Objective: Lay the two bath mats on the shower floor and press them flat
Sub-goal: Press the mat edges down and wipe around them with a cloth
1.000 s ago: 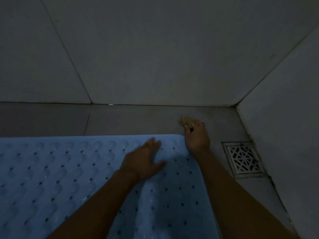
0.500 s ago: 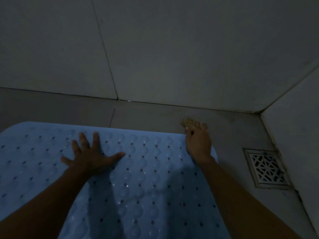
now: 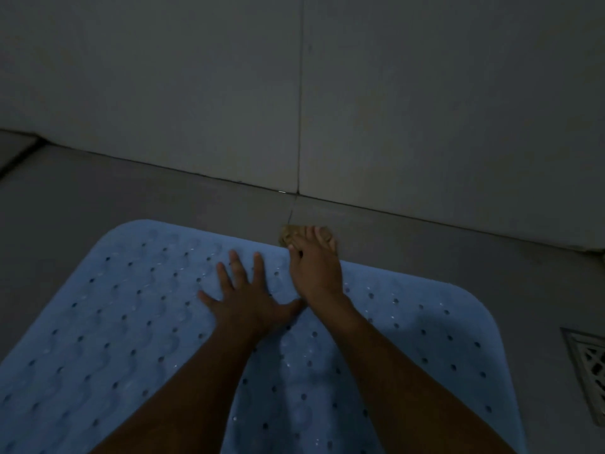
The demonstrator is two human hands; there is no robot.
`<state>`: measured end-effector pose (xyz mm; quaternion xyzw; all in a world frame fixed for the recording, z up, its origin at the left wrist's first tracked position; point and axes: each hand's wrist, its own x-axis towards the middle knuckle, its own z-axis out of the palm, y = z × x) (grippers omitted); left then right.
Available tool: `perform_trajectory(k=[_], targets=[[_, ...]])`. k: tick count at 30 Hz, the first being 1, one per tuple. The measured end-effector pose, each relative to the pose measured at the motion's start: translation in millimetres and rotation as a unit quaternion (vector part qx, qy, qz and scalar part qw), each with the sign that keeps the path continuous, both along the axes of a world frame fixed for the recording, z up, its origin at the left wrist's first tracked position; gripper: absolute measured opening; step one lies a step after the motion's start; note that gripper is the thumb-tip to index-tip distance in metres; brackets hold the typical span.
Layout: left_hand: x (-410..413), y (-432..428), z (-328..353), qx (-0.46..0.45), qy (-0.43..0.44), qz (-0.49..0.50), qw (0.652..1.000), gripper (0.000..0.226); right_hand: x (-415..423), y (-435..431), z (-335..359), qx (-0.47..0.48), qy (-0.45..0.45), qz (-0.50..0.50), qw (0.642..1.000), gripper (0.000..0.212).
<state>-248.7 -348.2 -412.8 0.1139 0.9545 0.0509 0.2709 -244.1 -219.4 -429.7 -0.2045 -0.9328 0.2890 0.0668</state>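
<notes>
One light blue bath mat with small holes and bumps lies on the grey shower floor, its far edge close to the wall. My left hand rests palm down on the mat near that far edge, fingers spread. My right hand is just beside it, thumb of the left touching its wrist. It reaches over the mat's far edge, its fingers closed on a small tan piece on the bare floor. No second mat is in view.
A tiled wall rises right behind the mat's far edge. A square metal drain grate sits in the floor at the right edge of the view. A raised ledge shows at far left.
My right hand has slid left along the mat's far edge, taking the tan piece with it. My left hand, out at the left half a second ago, has come back beside the right.
</notes>
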Motion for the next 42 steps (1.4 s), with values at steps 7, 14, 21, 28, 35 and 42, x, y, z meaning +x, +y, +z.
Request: perform_trajectory(k=[7, 14, 21, 28, 35, 42], targets=[[-1, -4, -4, 0.004, 0.015, -0.008, 1.0, 0.121, -73, -37, 14, 0.006, -0.072, 0.178, 0.981, 0.042], [1, -5, -4, 0.035, 0.019, 0.005, 0.999, 0.13, -48, 17, 10, -0.05, -0.085, 0.203, 0.974, 0.039], [-4, -8, -3, 0.035, 0.005, -0.004, 0.999, 0.133, 57, 102, -4, -0.005, -0.016, -0.025, 1.0, 0.039], [-2, -7, -5, 0.035, 0.022, -0.008, 0.999, 0.131, 35, 68, -15, -0.004, 0.019, -0.177, 0.984, 0.039], [0, -5, -4, 0.034, 0.027, -0.003, 0.999, 0.13, -78, 17, 3, -0.03, 0.008, 0.049, 0.998, 0.037], [1, -6, -7, 0.034, 0.023, -0.003, 0.999, 0.13, -102, -8, 6, -0.028, -0.096, 0.29, 0.952, 0.038]])
